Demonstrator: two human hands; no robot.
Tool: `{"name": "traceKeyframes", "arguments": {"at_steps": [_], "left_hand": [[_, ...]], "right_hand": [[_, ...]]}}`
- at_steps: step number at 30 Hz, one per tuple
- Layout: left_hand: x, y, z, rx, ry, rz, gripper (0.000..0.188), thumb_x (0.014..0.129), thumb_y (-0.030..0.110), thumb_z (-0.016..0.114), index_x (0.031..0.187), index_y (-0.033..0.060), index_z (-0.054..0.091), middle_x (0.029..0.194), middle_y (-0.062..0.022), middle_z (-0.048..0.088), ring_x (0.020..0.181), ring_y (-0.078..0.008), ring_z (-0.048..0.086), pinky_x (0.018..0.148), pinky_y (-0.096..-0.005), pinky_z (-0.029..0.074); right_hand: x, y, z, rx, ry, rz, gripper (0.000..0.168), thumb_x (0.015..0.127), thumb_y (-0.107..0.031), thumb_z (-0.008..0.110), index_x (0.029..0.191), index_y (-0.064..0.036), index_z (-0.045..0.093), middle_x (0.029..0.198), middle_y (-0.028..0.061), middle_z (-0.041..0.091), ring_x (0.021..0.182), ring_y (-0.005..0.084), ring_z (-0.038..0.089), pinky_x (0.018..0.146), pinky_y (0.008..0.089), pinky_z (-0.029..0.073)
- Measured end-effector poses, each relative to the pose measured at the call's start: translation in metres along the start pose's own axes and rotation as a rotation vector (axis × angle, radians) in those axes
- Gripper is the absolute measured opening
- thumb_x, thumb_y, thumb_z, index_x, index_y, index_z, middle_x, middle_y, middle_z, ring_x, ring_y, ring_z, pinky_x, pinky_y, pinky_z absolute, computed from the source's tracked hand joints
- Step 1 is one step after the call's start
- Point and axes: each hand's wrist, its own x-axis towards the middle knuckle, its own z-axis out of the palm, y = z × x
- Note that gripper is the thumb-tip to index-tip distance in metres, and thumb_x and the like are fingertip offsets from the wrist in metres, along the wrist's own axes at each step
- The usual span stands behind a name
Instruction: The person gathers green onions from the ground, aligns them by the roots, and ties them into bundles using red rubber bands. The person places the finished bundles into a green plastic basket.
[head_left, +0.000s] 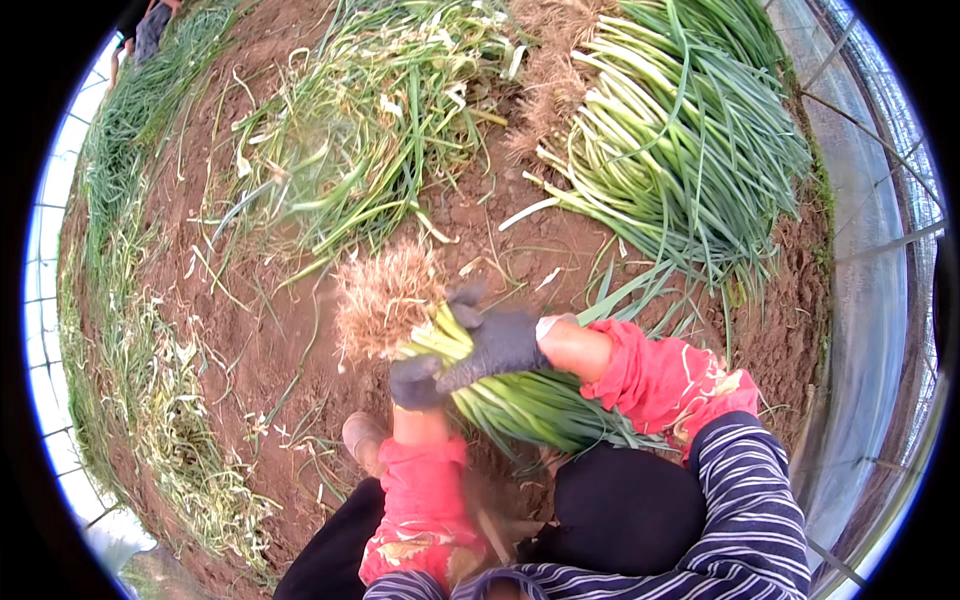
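Observation:
Both my hands, in dark gloves, grip one bunch of green onions (517, 405) in front of my knees. My right hand (499, 345) wraps around the pale stems just below the roots. Close against it, my left hand (417, 381) holds the bunch from the near left side. The tangled brown roots (390, 300) point up and to the left, away from me, while the green leaves trail to the right over my lap. Parts of the stems are hidden by the gloves.
A large pile of green onions (675, 142) lies at the upper right, roots facing left. Loose leaves and trimmings (375, 150) are heaped at top centre, with more withered scraps (180, 420) at the left. Plastic sheeting (870, 300) runs along the right. Part of another person (152, 30) shows at upper left.

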Motion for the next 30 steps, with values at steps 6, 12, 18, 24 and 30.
{"name": "traceKeyframes", "arguments": {"at_steps": [6, 12, 18, 24, 30], "left_hand": [[0.001, -0.008, -0.030, -0.192, 0.024, 0.170, 0.072, 0.060, 0.025, 0.068, 0.125, 0.0030, 0.043, 0.084, -0.0117, 0.055, 0.077, -0.0274, 0.053, 0.072, -0.0395, 0.051], [0.002, -0.011, -0.036, -0.180, 0.058, 0.150, 0.073, 0.058, 0.023, 0.070, 0.123, 0.0018, 0.044, 0.083, -0.0102, 0.054, 0.077, -0.0248, 0.051, 0.070, -0.0368, 0.048], [-0.002, -0.009, -0.030, -0.172, 0.134, 0.098, 0.074, 0.058, 0.021, 0.069, 0.124, 0.0044, 0.042, 0.087, -0.0092, 0.053, 0.077, -0.0237, 0.051, 0.074, -0.0382, 0.049], [0.000, -0.006, -0.028, -0.131, 0.032, 0.111, 0.066, 0.062, 0.019, 0.064, 0.121, -0.0043, 0.044, 0.103, -0.0172, 0.056, 0.101, -0.0321, 0.056, 0.092, -0.0435, 0.047], [-0.006, -0.010, -0.028, -0.171, 0.202, 0.103, 0.069, 0.063, 0.018, 0.065, 0.125, -0.0027, 0.041, 0.114, -0.0194, 0.055, 0.103, -0.0321, 0.057, 0.094, -0.0411, 0.046]], "right_hand": [[-0.014, 0.030, -0.079, -0.074, 0.460, 0.122, 0.054, 0.081, -0.051, 0.061, 0.113, -0.008, 0.058, 0.106, 0.0147, 0.062, 0.100, 0.0273, 0.058, 0.089, 0.0378, 0.043], [-0.055, 0.070, -0.234, -1.015, 1.346, 0.102, 0.033, 0.078, -0.026, 0.065, 0.106, -0.010, 0.063, 0.101, 0.0144, 0.063, 0.095, 0.0319, 0.059, 0.086, 0.0403, 0.045], [-0.064, 0.067, -0.225, -1.367, 1.277, -0.205, 0.023, 0.075, -0.023, 0.066, 0.094, -0.010, 0.067, 0.078, 0.0095, 0.060, 0.074, 0.0295, 0.057, 0.067, 0.0422, 0.045], [-0.024, -0.007, -0.060, -0.985, 0.780, -0.300, 0.025, 0.083, -0.022, 0.058, 0.104, -0.010, 0.059, 0.076, 0.0102, 0.059, 0.068, 0.0282, 0.059, 0.059, 0.0424, 0.045], [0.000, -0.005, 0.015, -0.350, 0.575, -0.141, 0.047, 0.093, -0.034, 0.045, 0.133, -0.010, 0.043, 0.108, 0.0206, 0.056, 0.102, 0.0355, 0.053, 0.083, 0.0416, 0.044]]}}
